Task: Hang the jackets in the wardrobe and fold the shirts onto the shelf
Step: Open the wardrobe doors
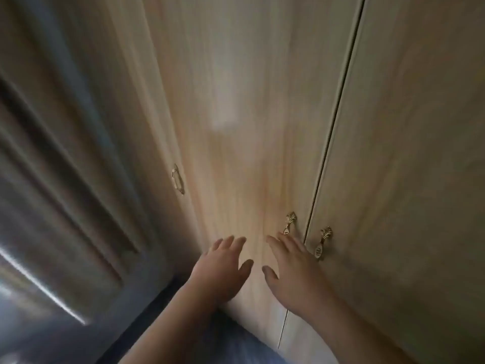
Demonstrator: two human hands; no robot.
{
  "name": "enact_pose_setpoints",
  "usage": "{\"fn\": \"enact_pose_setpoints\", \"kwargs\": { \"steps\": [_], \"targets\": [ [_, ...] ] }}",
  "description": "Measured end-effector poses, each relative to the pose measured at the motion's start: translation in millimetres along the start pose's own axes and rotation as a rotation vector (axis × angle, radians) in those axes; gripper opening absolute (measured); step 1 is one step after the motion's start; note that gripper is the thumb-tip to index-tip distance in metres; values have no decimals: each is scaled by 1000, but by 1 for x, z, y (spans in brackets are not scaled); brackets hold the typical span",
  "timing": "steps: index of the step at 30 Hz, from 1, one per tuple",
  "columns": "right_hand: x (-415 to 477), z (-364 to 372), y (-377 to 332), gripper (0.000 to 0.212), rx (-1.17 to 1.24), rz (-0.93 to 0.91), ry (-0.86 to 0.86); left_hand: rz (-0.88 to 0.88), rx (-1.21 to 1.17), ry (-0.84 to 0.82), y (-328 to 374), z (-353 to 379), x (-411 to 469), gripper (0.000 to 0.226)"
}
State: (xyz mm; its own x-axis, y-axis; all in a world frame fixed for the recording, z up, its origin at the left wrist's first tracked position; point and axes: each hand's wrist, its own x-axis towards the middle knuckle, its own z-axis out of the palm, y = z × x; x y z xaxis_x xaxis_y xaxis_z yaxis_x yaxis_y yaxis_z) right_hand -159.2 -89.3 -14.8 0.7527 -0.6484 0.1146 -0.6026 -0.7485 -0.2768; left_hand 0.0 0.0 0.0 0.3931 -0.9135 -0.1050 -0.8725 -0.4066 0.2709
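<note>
Both spread flat, left hand [223, 269] and right hand [291, 269] meet the wardrobe door [236, 153].

No legible text; mark on door handle [318, 251] blurred.

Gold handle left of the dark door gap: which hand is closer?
Right. The right hand sits just below the gold handle; the left hand is further left.

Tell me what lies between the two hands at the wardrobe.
In the head view, only a bare stretch of the wood-grain wardrobe door shows between the left hand and the right hand.
</note>
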Motion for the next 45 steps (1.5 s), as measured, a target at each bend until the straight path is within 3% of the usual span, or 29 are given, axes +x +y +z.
{"fn": "enact_pose_setpoints", "kwargs": {
  "steps": [8,14,18,21,28,30,33,41,45],
  "targets": [
    [-34,1,-10,48,38,523,252,368,-57,-110,-10,20,45,60],
    [-13,0,10,22,247,846,383,465,-107,-216,-2,48,58,56],
    [14,7,12,16,396,895,461,415,-143,-248,-2,63,62,54],
    [13,15,8,26,420,883,482,376,-181,-259,-3,72,55,53],
    [-63,20,-44,27,373,816,444,363,-302,-299,6,83,-7,51],
    [-101,23,-62,21,376,797,427,388,-412,-306,14,83,-39,42],
    [-160,22,-83,19,410,787,414,457,-519,-336,29,90,-92,10],
    [-289,11,-108,33,459,884,423,675,-465,-422,61,115,-203,7],
    [-349,-4,-115,36,486,962,477,801,-438,-532,87,129,-243,31]
  ]
}}
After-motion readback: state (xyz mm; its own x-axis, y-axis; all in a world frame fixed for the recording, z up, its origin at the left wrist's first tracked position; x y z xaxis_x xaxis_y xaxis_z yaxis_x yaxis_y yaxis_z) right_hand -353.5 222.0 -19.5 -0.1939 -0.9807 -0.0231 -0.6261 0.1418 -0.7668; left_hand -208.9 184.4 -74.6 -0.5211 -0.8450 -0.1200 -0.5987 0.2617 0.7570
